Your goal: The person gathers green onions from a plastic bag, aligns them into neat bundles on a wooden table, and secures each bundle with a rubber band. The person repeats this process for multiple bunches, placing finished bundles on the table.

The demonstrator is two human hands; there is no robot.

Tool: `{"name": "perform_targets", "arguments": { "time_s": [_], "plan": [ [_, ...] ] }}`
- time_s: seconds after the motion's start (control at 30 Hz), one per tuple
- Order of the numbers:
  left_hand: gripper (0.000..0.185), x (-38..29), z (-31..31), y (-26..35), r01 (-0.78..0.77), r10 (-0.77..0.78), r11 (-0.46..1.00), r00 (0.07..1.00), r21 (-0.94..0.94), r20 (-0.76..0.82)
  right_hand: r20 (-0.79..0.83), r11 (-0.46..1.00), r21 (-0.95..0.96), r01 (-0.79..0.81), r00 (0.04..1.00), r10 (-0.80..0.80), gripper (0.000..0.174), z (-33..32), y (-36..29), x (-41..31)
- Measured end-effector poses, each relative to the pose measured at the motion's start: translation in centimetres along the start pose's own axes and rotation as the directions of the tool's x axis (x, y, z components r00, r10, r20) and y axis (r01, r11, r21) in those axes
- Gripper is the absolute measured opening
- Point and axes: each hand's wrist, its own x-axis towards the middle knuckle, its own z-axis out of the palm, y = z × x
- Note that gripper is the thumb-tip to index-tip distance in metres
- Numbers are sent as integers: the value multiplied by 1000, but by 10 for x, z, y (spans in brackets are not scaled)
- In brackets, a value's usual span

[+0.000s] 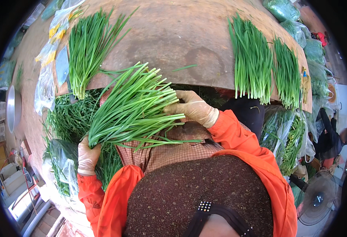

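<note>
A loose bunch of garlic chives (pixel 132 106) lies across my lap, its pale cut ends toward the right. My left hand (pixel 89 155), in a thin translucent glove, grips the leafy end of the bunch. At the stem end, the gloved fingers of my right hand (pixel 195 108) pinch some of the stalks. Below the bunch is a checked apron (pixel 164 151). Ahead of me a wooden board (pixel 161 38) carries a pile of chives (pixel 87 50) on the left, a larger pile (pixel 250 59) on the right and a smaller pile (pixel 286 71) beside that.
Loose greens (pixel 75 115) heap by my left side. Bagged greens (pixel 293 145) stand to my right, with a standing fan (pixel 317 198) farther back. A clear plastic bag (pixel 44 89) drapes near the board's left edge, and a metal basin (pixel 13 109) sits beyond. A person (pixel 329 136) is at the far right.
</note>
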Motion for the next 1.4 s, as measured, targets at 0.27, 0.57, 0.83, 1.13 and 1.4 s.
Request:
{"name": "perform_targets", "arguments": {
  "time_s": [0.27,0.57,0.83,1.13,1.4],
  "plan": [
    [43,3,0,-3,-50,50,999,999,-17,-3,60,995,-12,102,993,-101,37,0,18,9],
    [38,2,1,-7,-25,25,998,1000,-60,12,-97,980,-151,129,985,-144,24,-20,16,-6],
    [37,1,3,-19,25,-26,994,1000,-102,-5,-193,980,-112,166,963,-185,26,-60,7,-46],
    [44,-1,12,-35,194,-181,944,981,-266,75,-183,231,-965,-129,955,-234,46,-90,37,-55],
    [44,-8,20,-34,265,-248,905,964,-334,94,110,987,-147,70,992,-54,57,-16,15,-28]
  ]
}}
